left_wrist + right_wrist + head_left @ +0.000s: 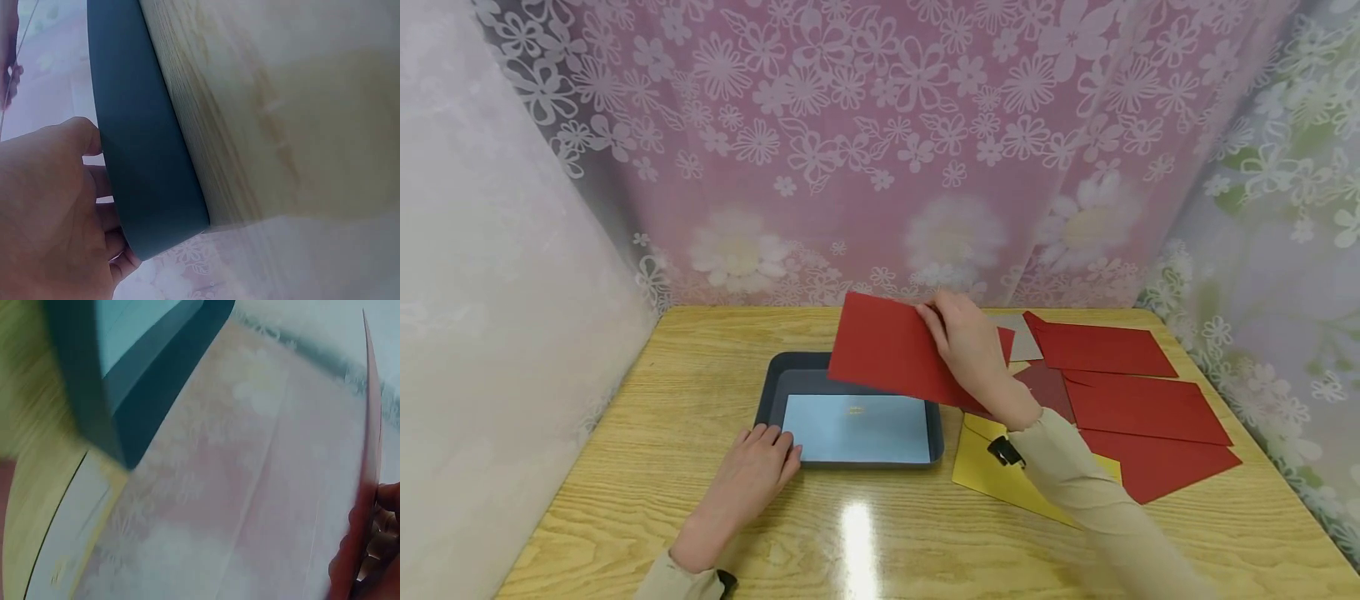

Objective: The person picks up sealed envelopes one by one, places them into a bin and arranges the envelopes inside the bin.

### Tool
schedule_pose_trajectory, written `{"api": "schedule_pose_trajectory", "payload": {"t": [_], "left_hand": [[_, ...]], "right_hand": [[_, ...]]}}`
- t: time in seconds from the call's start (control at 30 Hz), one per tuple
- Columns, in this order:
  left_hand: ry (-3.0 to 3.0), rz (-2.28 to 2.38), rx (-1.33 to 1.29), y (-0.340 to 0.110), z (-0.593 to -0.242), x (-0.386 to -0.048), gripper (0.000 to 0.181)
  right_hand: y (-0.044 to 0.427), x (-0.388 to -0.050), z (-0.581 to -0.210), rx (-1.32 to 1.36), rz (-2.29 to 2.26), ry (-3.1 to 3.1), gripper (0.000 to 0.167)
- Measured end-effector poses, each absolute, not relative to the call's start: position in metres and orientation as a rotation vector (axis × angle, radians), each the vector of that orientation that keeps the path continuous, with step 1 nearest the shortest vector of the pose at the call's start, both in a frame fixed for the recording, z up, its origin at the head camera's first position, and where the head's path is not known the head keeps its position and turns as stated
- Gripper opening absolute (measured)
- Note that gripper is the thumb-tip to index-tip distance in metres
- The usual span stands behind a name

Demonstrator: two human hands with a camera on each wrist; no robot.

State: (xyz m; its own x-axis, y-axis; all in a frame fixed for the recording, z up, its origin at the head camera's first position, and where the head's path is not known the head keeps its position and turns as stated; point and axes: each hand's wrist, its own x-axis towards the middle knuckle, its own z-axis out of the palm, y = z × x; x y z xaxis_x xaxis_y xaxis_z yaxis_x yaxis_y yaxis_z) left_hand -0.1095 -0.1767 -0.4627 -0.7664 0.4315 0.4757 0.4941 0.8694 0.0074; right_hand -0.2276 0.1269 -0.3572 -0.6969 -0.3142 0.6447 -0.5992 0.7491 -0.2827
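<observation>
A red envelope (887,346) is pinched in my right hand (970,346), raised above the back right of a dark grey tray (855,466). In the right wrist view, the red envelope (370,444) shows nearly edge-on, with fingertips (352,519) against it. My left hand (752,467) grips the front left corner of the tray. The left wrist view shows the fingers of the left hand (50,206) bent over the rim of the tray (140,137); their tips are partly hidden. A light blue envelope (855,437) with a small gold mark lies flat in the tray.
Right of the tray, several red envelopes (1150,408) overlap on the wooden table (700,358). A yellow envelope (992,467) lies partly under my right forearm, and a pale grey envelope (1028,340) sits farther back. A floral curtain (880,150) hangs behind the table.
</observation>
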Motion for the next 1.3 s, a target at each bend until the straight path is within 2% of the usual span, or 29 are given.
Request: {"api": "schedule_pose_trajectory", "payload": {"t": [0.43, 0.93, 1.3], "left_hand": [[-2.578, -0.181, -0.688, -0.177, -0.464, -0.112, 0.026], [-2.607, -0.177, -0.665, -0.177, -0.463, -0.112, 0.033], [-2.611, -0.139, -0.643, -0.177, -0.467, -0.112, 0.03]], "right_hand": [[0.071, -0.227, -0.386, 0.899, 0.685, -2.46, 0.013], [0.075, -0.231, -0.429, 1.137, 0.548, -2.677, 0.017], [0.08, -0.229, -0.436, 1.218, 0.369, -2.844, 0.033]]}}
